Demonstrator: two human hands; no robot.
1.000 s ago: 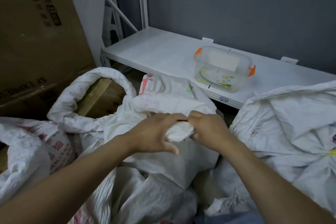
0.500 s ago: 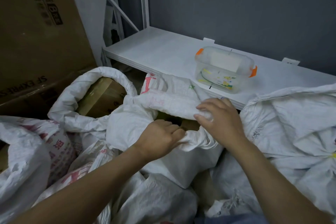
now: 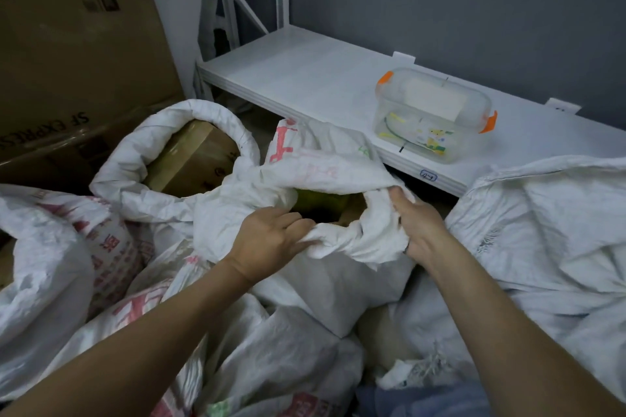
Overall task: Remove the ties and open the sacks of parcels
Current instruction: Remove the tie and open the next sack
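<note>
**Position of the work.** The middle sack (image 3: 325,173) lies on the heap of sacks in front of the white shelf (image 3: 305,78), its mouth facing the person. No tie is visible at its neck, and the mouth is already parted enough to show a yellow-green parcel (image 3: 320,201) inside.

**Grip.** The left hand (image 3: 267,240) curls its fingers over the near rim and pinches a fold of the woven cloth. The right hand (image 3: 418,227) clutches the bunched cloth on the right side of the mouth. Each grip is closed on the sack. In my judgement the hands are set on opposite sides so that pulling them apart widens the opening.

**Neighbouring sacks.** The rolled-open sack (image 3: 203,112) at the left has its rim turned down in a thick collar, apparently to keep it open; a brown box (image 3: 193,159) sits inside. The right-hand sack (image 3: 542,213) is gathered and creased. Whether a tie holds it I cannot tell.

**Markings.**
- The large carton (image 3: 67,44) at upper left reads "SF EXPRESS", printed upside down to this view; a bold "8" sits among characters too blurred to read.
- Red characters mark the middle sack and the far-left sack (image 3: 50,247); they are not legible.
- A small blue label (image 3: 428,175) on the shelf edge is too small to read.
- A clear container (image 3: 433,115) with orange latches stands on the shelf, well apart from the hands; the printing inside it is indistinct.
</note>
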